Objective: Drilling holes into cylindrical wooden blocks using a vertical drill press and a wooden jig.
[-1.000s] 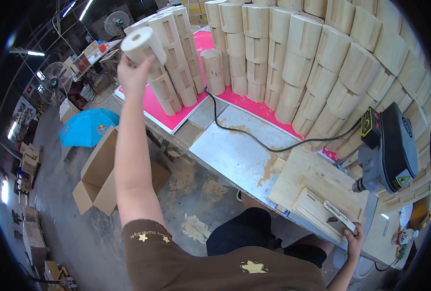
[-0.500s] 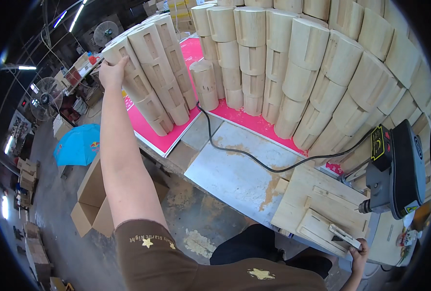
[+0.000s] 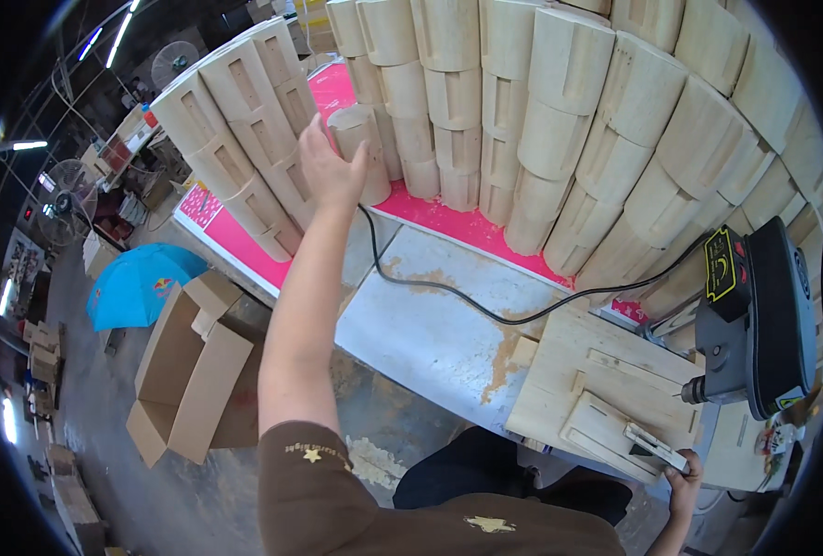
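We're reaching the left hand out to a short wood cylinder standing upright on the pink board, in front of the tall stacks. Fingers are spread wide, palm against its side (not gripping that we can see). The cylinder is pale, round, with grooves running down it; the hand is covering its left side. The right hand is sitting at the lower edge, closed on a small metal handle at the wooden jig; the fingers are partly cut off. The drill press is blurring toward the rim. A black cable is crossing the table.
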`<action>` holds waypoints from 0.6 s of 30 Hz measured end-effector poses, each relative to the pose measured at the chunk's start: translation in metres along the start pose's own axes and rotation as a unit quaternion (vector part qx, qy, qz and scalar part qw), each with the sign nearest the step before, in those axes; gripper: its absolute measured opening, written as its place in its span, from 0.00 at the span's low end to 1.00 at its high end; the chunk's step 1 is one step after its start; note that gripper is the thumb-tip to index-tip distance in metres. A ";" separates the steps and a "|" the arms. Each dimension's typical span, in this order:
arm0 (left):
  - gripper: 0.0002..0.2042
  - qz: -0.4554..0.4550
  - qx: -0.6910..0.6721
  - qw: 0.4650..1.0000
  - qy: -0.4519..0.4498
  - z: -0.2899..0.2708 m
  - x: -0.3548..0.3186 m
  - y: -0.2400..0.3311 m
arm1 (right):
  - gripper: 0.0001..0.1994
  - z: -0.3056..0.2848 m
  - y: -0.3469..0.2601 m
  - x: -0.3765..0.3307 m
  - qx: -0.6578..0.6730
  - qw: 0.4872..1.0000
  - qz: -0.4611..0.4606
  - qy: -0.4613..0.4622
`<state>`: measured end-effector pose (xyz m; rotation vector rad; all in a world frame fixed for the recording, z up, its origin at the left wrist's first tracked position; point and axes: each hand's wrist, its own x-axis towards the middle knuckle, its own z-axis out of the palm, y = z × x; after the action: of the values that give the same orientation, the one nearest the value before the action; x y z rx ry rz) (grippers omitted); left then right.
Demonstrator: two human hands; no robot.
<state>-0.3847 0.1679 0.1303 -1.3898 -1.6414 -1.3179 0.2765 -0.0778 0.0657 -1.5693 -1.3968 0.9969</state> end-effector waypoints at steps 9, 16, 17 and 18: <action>0.43 -0.347 0.018 0.937 -0.022 0.075 -0.006 -0.010 | 0.13 0.001 0.001 -0.006 0.029 0.999 0.016 0.017; 0.35 -0.351 -0.061 0.934 0.040 0.066 -0.011 -0.002 | 0.13 0.002 -0.003 -0.005 0.025 0.999 0.020 0.017; 0.33 -0.321 -0.064 0.944 0.036 0.063 -0.015 -0.007 | 0.13 0.002 0.000 -0.005 0.032 0.999 0.012 0.012; 0.31 -0.290 -0.066 0.954 0.032 0.059 -0.020 -0.011 | 0.13 0.002 0.002 -0.004 0.039 0.999 0.004 0.006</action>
<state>-0.3809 0.2162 0.0901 -0.9446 -2.0355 -1.8033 0.2748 -0.0821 0.0636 -1.5229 -1.3288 1.0332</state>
